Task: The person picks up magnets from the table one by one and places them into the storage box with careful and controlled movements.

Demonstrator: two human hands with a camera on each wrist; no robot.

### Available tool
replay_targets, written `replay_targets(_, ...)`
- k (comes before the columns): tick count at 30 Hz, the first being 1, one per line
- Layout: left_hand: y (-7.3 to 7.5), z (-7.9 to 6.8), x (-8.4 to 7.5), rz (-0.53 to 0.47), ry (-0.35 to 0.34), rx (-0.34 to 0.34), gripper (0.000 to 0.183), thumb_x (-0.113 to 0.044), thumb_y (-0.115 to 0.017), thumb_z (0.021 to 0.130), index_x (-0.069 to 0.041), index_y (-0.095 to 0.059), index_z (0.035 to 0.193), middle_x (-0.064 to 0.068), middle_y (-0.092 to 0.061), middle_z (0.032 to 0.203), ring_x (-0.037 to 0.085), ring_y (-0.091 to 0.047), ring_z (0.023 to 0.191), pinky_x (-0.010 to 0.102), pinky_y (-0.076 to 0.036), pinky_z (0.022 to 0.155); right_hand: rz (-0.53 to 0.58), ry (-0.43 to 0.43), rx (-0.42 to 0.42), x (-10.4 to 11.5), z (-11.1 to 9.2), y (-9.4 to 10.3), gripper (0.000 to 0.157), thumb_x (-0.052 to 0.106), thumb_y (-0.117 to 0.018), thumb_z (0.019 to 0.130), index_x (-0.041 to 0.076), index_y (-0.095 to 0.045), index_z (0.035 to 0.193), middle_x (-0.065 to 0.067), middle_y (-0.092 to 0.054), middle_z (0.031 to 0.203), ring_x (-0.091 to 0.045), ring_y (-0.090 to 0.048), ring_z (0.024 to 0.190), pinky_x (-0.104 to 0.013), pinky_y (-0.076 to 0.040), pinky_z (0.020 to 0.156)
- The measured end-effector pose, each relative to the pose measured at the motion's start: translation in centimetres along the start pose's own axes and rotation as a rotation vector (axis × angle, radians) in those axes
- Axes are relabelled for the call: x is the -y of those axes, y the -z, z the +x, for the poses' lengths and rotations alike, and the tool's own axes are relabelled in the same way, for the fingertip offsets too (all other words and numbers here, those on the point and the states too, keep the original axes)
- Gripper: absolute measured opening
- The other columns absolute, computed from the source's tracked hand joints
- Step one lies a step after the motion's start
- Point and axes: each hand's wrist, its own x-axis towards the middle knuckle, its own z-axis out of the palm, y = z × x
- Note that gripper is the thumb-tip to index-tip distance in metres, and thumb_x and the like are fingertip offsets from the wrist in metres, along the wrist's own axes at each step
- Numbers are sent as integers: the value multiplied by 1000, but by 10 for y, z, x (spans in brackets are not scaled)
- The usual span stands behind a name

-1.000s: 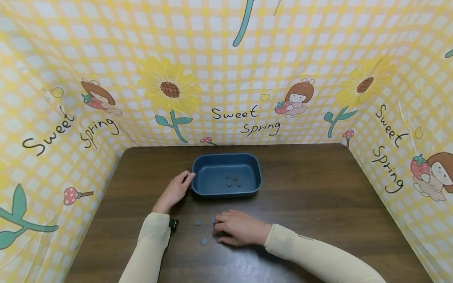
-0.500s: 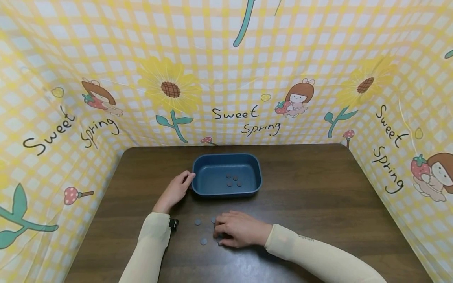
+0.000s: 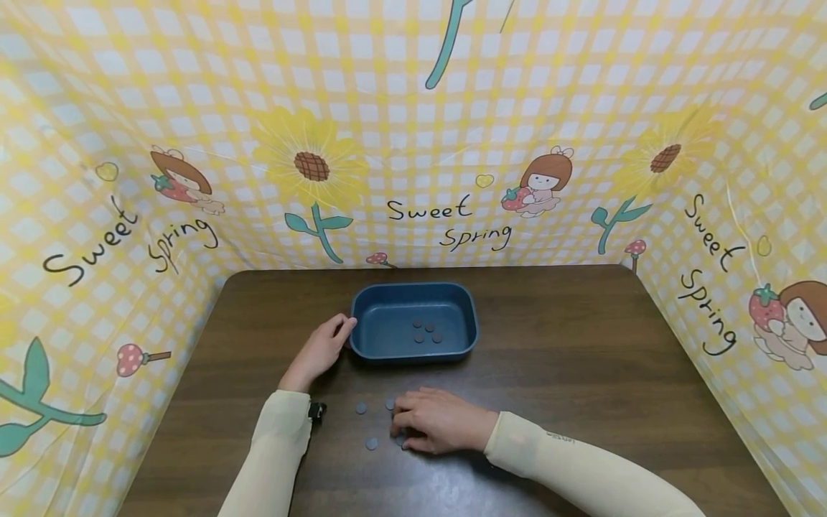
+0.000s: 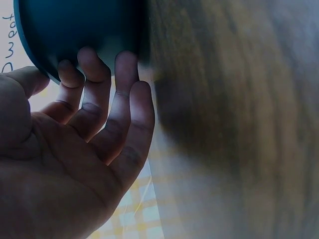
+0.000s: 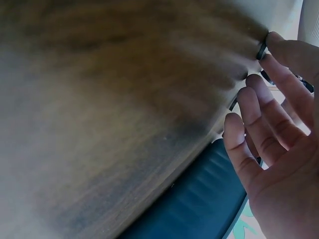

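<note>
A blue rectangular container [image 3: 381,330] stands toward the back of the brown table, with several small grey discs [image 3: 429,327] on its floor. At its left end is my left hand [image 3: 321,352], thumb at the rim and bent fingers [image 4: 92,69] against the outer wall. My right hand [image 3: 442,422] is low over the tabletop in front of the container. Its thumb and index finger pinch the edges of a small dark disc [image 5: 261,50]. Left of that hand lie two loose discs, one disc [image 3: 361,408] behind the other [image 3: 371,444]; a third disc [image 3: 390,404] sits right by its fingertips.
The dark wooden table [image 3: 568,345] has rounded back corners. Yellow-and-white checked cloth [image 3: 413,129] hangs behind it and along both sides. A small black device [image 3: 316,411] is strapped at the left wrist.
My right thumb has shifted slightly toward the front of the table, and more of the disc at its tip shows. The left hand and the container have stayed in place.
</note>
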Motion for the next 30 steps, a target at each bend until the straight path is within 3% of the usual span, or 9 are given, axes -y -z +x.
replay_targets(9, 0, 0, 0, 5, -27, -6, 47, -49, -41, 116, -8, -55, 100, 7, -49, 84, 23, -49, 77, 40, -40, 77, 3, -2, -10, -1, 0, -2, 18, 38, -78, 101, 29, -73, 117, 14, -62, 115, -3, -59, 107, -28, -53, 94)
replay_targets(30, 0, 1, 2, 13, -17, -12, 49, -51, -41, 116, -7, -57, 102, 10, -55, 89, 23, -51, 80, 41, -40, 80, 36, 18, -19, 0, -3, 8, 13, 31, -78, 101, 29, -66, 102, 16, -56, 104, -1, -54, 97, -23, -46, 85)
